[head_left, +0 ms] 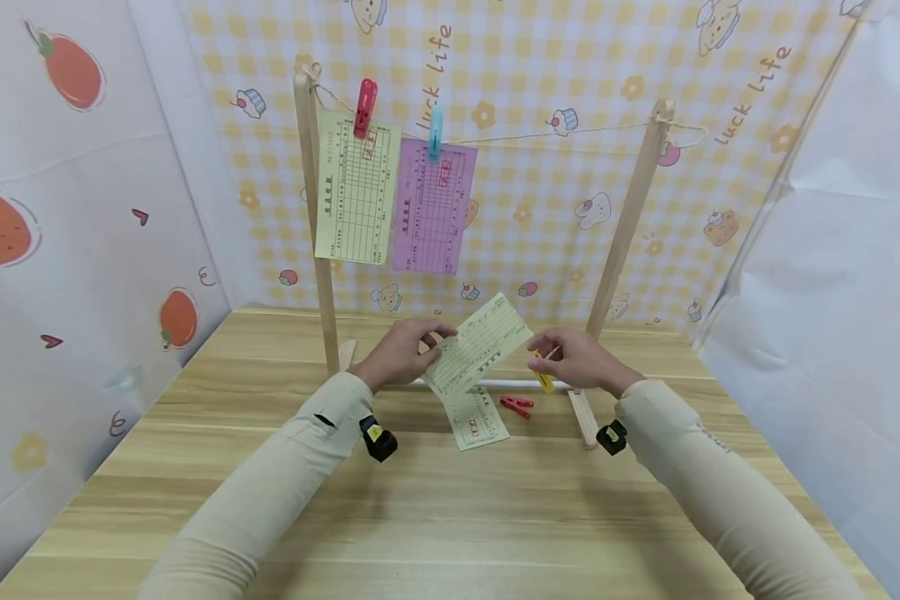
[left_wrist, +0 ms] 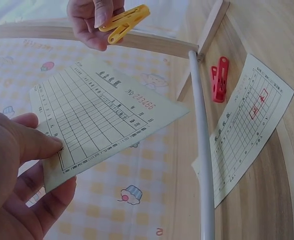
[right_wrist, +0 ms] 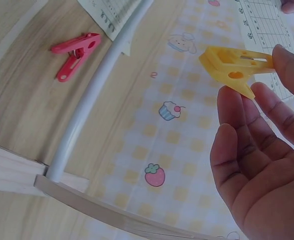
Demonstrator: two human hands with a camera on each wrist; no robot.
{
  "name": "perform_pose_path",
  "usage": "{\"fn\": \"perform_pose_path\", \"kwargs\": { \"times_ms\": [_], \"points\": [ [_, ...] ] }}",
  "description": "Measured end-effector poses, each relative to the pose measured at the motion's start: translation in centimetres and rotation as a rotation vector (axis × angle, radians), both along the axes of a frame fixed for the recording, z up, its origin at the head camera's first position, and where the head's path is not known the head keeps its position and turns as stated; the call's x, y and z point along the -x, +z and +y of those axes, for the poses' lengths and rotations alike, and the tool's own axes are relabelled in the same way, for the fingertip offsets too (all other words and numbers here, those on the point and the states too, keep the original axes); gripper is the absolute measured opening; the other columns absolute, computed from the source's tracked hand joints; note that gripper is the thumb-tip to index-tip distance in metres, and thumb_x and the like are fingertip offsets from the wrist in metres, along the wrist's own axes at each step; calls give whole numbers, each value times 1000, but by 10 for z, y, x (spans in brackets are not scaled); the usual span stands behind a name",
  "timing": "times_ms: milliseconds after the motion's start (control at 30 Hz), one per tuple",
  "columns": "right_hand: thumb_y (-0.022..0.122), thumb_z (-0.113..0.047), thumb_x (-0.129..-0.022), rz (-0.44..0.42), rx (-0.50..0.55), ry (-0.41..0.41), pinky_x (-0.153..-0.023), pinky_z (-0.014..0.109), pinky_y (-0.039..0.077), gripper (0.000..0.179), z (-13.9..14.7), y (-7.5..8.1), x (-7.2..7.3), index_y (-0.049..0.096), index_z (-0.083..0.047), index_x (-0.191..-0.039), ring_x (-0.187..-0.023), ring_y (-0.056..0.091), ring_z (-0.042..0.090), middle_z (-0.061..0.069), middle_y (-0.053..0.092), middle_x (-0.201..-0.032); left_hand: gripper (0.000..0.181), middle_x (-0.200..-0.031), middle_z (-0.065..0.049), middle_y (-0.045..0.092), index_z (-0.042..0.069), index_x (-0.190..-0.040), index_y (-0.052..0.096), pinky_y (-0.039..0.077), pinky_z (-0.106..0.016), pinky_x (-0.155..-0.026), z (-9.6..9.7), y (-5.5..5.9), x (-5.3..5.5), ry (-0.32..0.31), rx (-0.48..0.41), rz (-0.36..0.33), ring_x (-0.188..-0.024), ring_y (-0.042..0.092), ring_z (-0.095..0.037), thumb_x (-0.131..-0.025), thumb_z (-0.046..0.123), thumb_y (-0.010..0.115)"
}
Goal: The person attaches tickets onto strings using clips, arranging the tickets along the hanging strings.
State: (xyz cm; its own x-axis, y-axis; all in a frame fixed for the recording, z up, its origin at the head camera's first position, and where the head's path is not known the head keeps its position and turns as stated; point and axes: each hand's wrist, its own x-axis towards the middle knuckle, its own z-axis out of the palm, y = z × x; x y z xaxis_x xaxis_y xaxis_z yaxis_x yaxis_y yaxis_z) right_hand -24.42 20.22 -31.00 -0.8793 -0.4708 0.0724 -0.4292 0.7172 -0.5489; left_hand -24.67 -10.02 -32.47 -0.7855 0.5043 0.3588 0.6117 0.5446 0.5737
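A pale green printed paper slip (head_left: 487,342) is held by one end in the left hand (head_left: 408,350), pinched between thumb and fingers and tilted above the wood-grain tabletop (head_left: 450,517). To its right, a yellow plastic clothespin (head_left: 543,381) is gripped between the thumb and fingertips of the right hand (head_left: 573,358). Below the held slip, a second pale green slip with a red stamp (head_left: 477,421) is laid on the tabletop, with an unused red plastic clothespin (head_left: 517,405) just to its right, near a white rod (left_wrist: 201,130). On the far side, a thin string (head_left: 585,130) is strung between a left wooden post (head_left: 326,317) and a right wooden post (head_left: 628,225). Toward its left end, a hanging pale green slip (head_left: 356,200) is clipped by an upright red clothespin (head_left: 365,108), and a purple slip (head_left: 432,221) beside it by a light blue clothespin (head_left: 436,133).
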Motion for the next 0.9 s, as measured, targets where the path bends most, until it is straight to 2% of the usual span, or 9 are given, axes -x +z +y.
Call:
{"fn": "perform_pose_path", "kwargs": {
  "times_ms": [233,500,900],
  "points": [
    [69,-20,-91,4,10,17,-76,36,55,30,-2,5,2,65,-1,-114,-84,64,19,6,63,-95,32,-119,-12,64,2,-118,64,55,-26,-71,2,3,1,-3,-24,30,-91,64,-22,-88,-5,60],
    [69,-16,-90,55,1,25,-77,39,55,28,-6,12,2,64,0,-112,-85,65,23,8,63,-93,33,-122,-13,62,1,-121,63,55,-27,-71,5,8,1,12,-53,38,-91,65,-22,-88,-5,60],
    [69,-19,-91,48,-9,15,-78,37,55,29,-9,18,4,64,-1,-114,-88,65,23,7,62,-94,34,-121,-12,63,3,-121,63,55,-29,-71,12,12,1,40,-96,110,-93,65,-23,-88,-4,59]
  ]
}}
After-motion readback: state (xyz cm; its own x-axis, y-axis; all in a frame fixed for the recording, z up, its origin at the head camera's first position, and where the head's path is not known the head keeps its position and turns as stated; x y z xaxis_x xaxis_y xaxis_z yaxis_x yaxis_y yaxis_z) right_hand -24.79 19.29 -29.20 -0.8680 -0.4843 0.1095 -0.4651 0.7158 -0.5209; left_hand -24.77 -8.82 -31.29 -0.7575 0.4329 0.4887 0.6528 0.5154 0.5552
